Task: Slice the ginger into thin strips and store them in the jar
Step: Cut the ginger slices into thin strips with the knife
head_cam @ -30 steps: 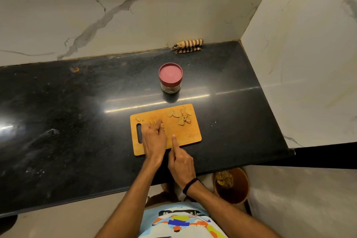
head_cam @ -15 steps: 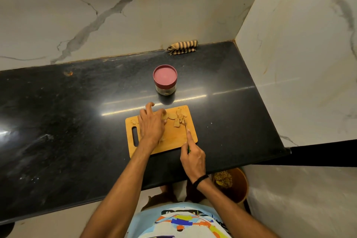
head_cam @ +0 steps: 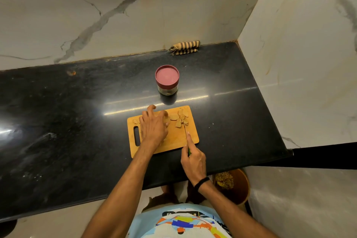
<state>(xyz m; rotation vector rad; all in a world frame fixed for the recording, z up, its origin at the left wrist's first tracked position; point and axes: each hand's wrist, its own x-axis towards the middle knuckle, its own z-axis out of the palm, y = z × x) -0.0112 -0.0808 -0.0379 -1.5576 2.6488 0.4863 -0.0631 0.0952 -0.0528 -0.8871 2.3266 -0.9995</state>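
My left grip (head_cam: 153,127) rests on the rectangular wooden chopping board (head_cam: 173,142) beside pale ginger slices (head_cam: 178,122); I cannot tell whether it grasps any. My right grip (head_cam: 193,160) clasps a green-handled knife (head_cam: 185,131).

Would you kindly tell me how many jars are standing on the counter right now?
1. The red-lidded jar stands on the black counter just behind the cutting board, lid on. No other jar shows.
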